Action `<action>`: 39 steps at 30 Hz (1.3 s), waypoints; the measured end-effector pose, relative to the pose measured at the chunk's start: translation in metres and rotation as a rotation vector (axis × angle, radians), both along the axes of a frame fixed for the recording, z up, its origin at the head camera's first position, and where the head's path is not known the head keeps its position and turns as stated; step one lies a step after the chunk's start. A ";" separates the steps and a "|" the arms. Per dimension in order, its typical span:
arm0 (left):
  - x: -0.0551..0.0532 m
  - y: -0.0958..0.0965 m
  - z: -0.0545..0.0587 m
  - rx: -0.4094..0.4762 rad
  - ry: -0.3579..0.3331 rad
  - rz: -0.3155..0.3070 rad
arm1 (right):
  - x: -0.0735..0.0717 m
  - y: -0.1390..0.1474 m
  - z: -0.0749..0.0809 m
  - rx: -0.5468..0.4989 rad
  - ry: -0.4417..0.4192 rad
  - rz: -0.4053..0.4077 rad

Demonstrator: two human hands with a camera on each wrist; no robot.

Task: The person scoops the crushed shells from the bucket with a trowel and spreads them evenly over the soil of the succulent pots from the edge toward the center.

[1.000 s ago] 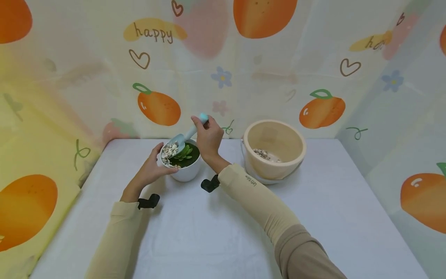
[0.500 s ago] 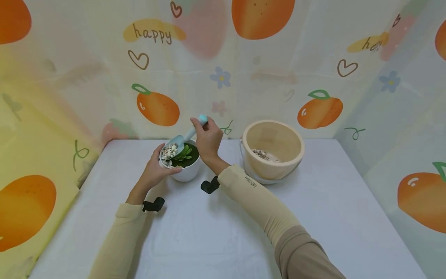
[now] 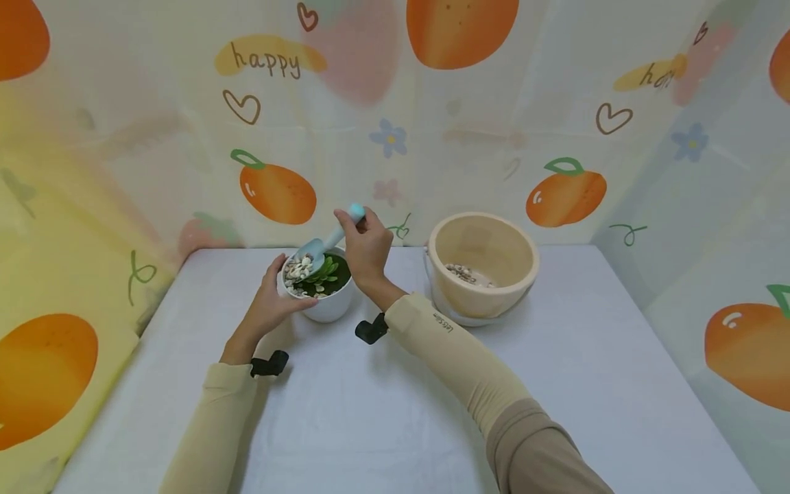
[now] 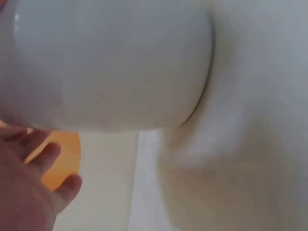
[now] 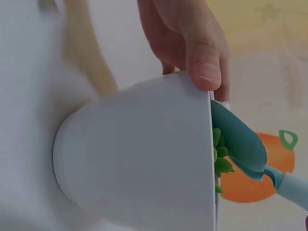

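In the head view my left hand [image 3: 267,303] grips a white flower pot [image 3: 328,311] by its rim, thumb at the front, fingers on the far left side. My right hand [image 3: 368,250] pinches the upper handle of a light blue trowel [image 3: 336,238]. The trowel's blade tilts down over the pot's left part. White and tan pebbles [image 3: 297,269] lie at the blade and along that side of the pot. Beside them a green succulent [image 3: 327,269] grows in dark soil. The right wrist view shows the blade [image 5: 245,142] at the rim, close above the leaves; its tip is hidden.
A cream bucket [image 3: 484,250] stands right of the pot, with some pebbles [image 3: 465,274] on its bottom and a handle hanging at its side. Both stand on a white-covered table [image 3: 370,412]. A printed cloth [image 3: 345,137] hangs right behind them.
My left wrist has shifted slightly right and down while the hand stays on the pot. The trowel keeps nearly the same tilt; a few more pebbles show near the pot's front rim.
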State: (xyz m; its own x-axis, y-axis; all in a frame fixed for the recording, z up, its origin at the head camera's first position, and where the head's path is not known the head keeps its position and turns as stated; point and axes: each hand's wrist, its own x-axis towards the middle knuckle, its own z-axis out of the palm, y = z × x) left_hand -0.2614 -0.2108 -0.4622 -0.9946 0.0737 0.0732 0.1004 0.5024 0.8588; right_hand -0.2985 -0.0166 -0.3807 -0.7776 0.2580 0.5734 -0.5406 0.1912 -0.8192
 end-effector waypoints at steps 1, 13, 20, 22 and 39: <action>-0.001 -0.002 0.002 0.001 -0.017 -0.019 | 0.000 0.000 0.000 0.003 0.004 0.001; 0.001 0.014 0.001 -0.004 0.037 0.061 | 0.000 -0.002 0.007 0.013 0.048 0.011; 0.003 0.014 0.005 -0.027 0.029 0.035 | 0.000 -0.001 0.008 0.009 0.053 0.010; 0.001 0.009 0.007 -0.005 -0.004 -0.006 | 0.000 -0.001 0.008 0.004 0.049 0.006; 0.003 0.016 -0.004 0.037 -0.001 0.129 | 0.002 -0.005 0.007 0.014 0.021 0.010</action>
State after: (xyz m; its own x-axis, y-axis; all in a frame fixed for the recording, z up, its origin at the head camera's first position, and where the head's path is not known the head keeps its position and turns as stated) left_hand -0.2585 -0.1946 -0.4659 -0.9957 -0.0574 0.0728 0.0366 0.4787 0.8772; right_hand -0.2963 -0.0218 -0.3737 -0.7677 0.2422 0.5933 -0.5599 0.1967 -0.8049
